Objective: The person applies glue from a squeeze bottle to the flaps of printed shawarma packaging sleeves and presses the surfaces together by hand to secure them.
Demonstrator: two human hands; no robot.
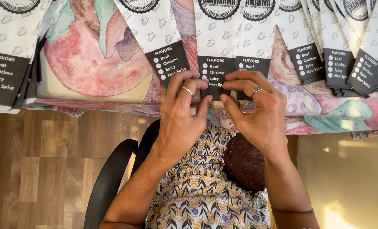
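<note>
My left hand (181, 113) and my right hand (257, 110) meet at the table's near edge, fingers pinching the dark lower end of a white paper sleeve (218, 38) with a printed pattern. Both hands wear a ring. A second sleeve (257, 34) lies right beside it, its dark end under my right fingers. The sleeves rest on a painted cloth (91, 59) covering the table.
Several more paper sleeves fan out at the far right (346, 51), one lies in the middle left (159, 38) and a stack sits at the far left (6, 55). A black chair arm (112, 174) curves below. A brown pouch (245, 163) sits on my lap. Wood floor (40, 165) lies to the left.
</note>
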